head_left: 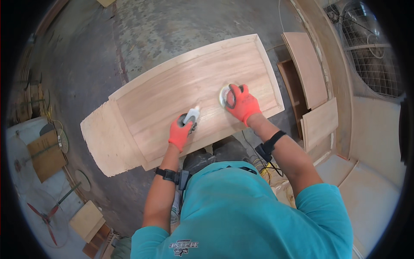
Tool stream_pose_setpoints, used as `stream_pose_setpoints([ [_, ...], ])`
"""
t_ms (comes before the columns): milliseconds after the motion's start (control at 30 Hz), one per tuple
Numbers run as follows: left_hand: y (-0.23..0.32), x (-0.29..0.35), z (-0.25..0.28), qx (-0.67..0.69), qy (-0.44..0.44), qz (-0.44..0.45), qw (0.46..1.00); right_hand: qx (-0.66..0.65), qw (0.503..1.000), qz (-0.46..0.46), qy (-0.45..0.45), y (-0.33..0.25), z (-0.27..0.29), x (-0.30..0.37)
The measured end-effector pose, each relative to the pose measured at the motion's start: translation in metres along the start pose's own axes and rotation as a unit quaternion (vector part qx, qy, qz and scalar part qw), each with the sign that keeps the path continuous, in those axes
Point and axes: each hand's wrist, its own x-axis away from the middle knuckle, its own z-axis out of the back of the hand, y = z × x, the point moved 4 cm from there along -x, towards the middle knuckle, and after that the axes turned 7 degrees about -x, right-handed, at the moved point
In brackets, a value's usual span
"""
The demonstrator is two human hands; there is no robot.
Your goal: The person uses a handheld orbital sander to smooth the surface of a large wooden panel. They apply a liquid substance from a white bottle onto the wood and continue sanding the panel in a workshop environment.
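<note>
A long wooden panel (159, 99) with a raised pale border lies before me at a slant. My left hand (180, 131), in an orange glove with dark fingertips, is wrapped round a small white squeeze bottle (192, 115) over the panel's near half. The bottle's nozzle points up and away from me. Farther right, my right hand (245, 105), gloved alike, grips a round, whitish ring-shaped thing that looks like a roll of tape (222, 96). It is on or just above the panel; I cannot tell which.
A paler rough board (112, 140) extends from the panel's left end. Boards (305, 64) lean along the right wall, below a large caged fan (371, 47). To the lower left are a red-bladed fan (46, 219) and more wood pieces (88, 220). Dark concrete floor (164, 21) surrounds the panel.
</note>
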Motion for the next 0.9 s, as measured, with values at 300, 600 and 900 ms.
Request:
stream_pose_setpoints([
  [300, -0.026, 0.016, 0.039, 0.080, -0.019, 0.023, 0.996, 0.025, 1.000, 0.009, 0.011, -0.013, 0.002, -0.012],
  [600, -0.025, 0.037, 0.070, 0.162, 0.043, 0.026, 0.985, 0.002, 0.985, -0.116, 0.124, 0.042, 0.054, -0.065],
  [900, -0.044, 0.040, 0.090, 0.232, 0.059, 0.014, 0.971, 0.009, 0.996, 0.083, 0.000, -0.108, -0.021, -0.045],
])
